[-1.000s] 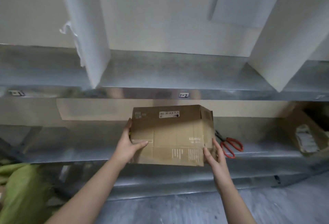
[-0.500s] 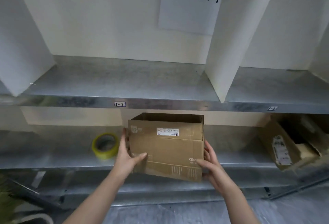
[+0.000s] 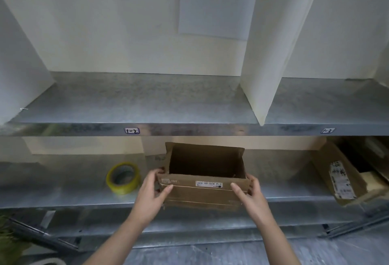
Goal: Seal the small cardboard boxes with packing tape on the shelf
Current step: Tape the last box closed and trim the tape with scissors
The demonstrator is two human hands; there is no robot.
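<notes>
The cardboard box (image 3: 205, 193) has been tipped back, so its open mouth is shown where a side wall was faced before; closing the flaps is judged next. It is gripped at its near corners by the left hand (image 3: 151, 193) and right hand (image 3: 252, 195) at the shelf (image 3: 284, 182) edge, with the tape roll (image 3: 123, 177) just left of the grip.

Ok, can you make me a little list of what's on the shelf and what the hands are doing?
box: brown cardboard box, top open, at the front edge of the lower shelf
left hand: grips the box's left end
right hand: grips the box's right end
tape: yellow tape roll, left of the box, not touching it
other box: second cardboard box, far right, tilted
sealed: not yet
</notes>
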